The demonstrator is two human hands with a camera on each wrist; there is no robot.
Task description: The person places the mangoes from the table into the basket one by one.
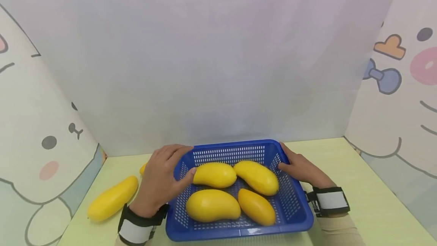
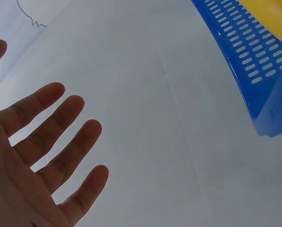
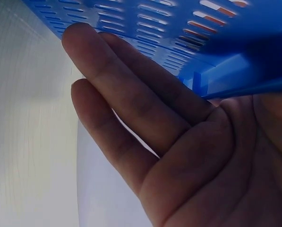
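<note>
A blue plastic basket (image 1: pixel 239 232) with slotted walls holds several yellow mangoes, among them a back-left one (image 1: pixel 215 174) and a smaller, more orange one (image 1: pixel 257 207) at front right. My right hand (image 1: pixel 300 168) grips the basket's right rim, thumb over the top and fingers along the outside wall, as the right wrist view shows. By the left rim is my left hand (image 1: pixel 160 181), its fingers spread and relaxed. In the left wrist view, those fingers (image 2: pixel 67 156) stand apart from the basket wall (image 2: pixel 244 56) and hold nothing.
Left of the basket, a long yellow mango (image 1: pixel 113 199) lies on the pale green table (image 1: pixel 358 200). Another yellow piece (image 1: pixel 142 169) is mostly hidden behind my left hand. A white curtain (image 1: pixel 218 67) closes off the back, and cartoon-printed cloths (image 1: pixel 392 124) flank both sides.
</note>
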